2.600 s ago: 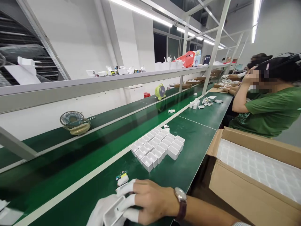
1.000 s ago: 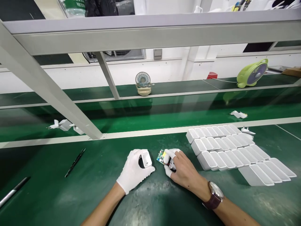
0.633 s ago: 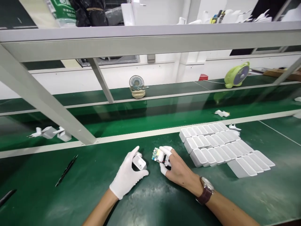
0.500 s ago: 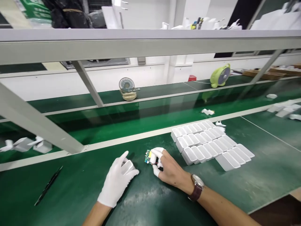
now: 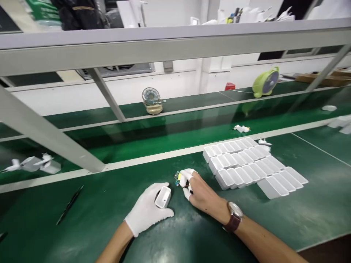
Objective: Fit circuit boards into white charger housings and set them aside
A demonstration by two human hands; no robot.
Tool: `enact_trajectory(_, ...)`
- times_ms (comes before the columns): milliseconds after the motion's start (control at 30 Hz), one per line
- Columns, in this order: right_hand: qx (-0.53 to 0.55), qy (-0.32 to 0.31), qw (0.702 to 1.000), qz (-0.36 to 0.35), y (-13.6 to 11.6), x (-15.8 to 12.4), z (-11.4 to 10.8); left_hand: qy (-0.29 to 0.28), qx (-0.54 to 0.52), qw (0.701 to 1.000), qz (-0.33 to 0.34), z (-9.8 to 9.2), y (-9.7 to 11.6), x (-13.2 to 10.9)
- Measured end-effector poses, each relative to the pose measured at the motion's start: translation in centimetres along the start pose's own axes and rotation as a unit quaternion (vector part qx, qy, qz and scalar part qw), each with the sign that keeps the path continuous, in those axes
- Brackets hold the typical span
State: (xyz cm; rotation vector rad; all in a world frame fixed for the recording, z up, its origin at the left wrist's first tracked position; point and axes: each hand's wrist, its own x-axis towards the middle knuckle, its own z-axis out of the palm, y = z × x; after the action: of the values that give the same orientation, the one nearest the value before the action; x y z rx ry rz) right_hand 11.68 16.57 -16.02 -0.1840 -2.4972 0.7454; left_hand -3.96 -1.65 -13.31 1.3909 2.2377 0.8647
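Observation:
My left hand [image 5: 149, 210], in a white glove, is closed around a small white plastic case [image 5: 163, 197]. The case's open side faces up and toward me, with a small dark slot visible inside. My right hand [image 5: 199, 190], with white covers on its fingertips, pinches a small white part that has a green circuit board [image 5: 178, 178] with a yellow component at its left end. Red and dark wires show under the fingers. The board is a short gap to the right of the case, not touching it. The fingers partly hide the white part.
Rows of white open cases [image 5: 246, 160] stand to the right on the green table. A dark pen [image 5: 70, 205] lies at the left. White parts [image 5: 41, 164] sit beyond the slanted post at far left. A small fan [image 5: 151, 100] and a green fan [image 5: 265, 82] stand behind.
My left hand has turned the case so its open side shows, and has moved it closer to the board. My right hand still holds the board. The view has shifted slightly.

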Motion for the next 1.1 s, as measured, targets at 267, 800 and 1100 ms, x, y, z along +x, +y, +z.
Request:
enact_trajectory(267,0.101,0.088,0.989,-0.065,-2.2,-0.6,-0.9,0.132,0.014,0.991,0.010,1.2,0.0,-0.7)
enact_trajectory(800,0.139,-0.045,0.988,-0.053,-3.1,-1.9,0.8,0.208,0.105,0.955,0.184,1.6,-1.6,-1.2)
enact_trajectory(1100,0.109,-0.045,0.992,-0.055,-3.1,-2.0,0.9,0.188,0.092,0.959,0.191,1.3,-1.0,-1.0)
